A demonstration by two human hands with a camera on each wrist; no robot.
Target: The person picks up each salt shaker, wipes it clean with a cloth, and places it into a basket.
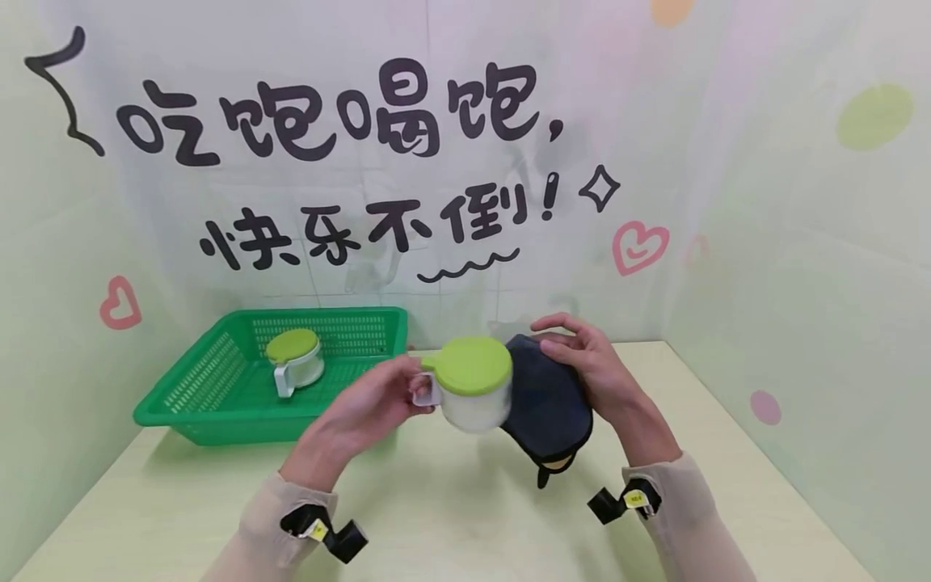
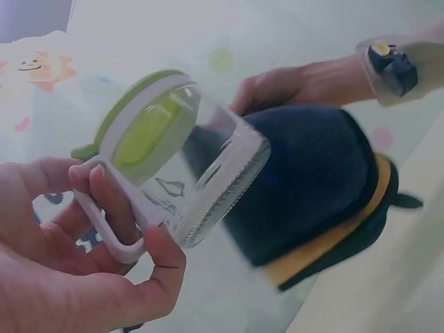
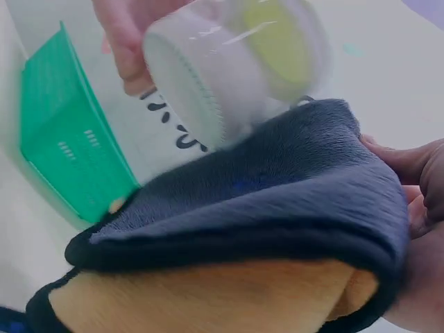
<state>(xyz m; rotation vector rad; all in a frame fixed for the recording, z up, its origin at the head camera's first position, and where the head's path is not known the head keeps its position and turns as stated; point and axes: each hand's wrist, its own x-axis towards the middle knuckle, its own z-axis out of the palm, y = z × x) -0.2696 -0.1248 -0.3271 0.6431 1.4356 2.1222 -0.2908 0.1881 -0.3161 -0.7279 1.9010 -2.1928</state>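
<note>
My left hand [image 1: 374,404] grips the white handle of a clear glass seasoning jar [image 1: 476,408] with a green lid, held above the table. In the left wrist view, fingers pass through the loop of the handle [image 2: 114,239], and the see-through jar [image 2: 229,177] is tilted. My right hand [image 1: 598,368] holds a folded dark blue cleaning cloth [image 1: 549,408] by its upper edge. Black trim edges the cloth, its inner side is tan [image 3: 208,295], and a small loop hangs from its lower end. The cloth overlaps the jar's side in the head view.
At the left on the pale table [image 1: 451,517] stands a green plastic basket [image 1: 240,424] with perforated walls. Inside it sits a second jar [image 1: 305,368] with a green lid and white handle. A printed curtain [image 1: 465,315] rises behind the table, and more sheeting flanks both sides.
</note>
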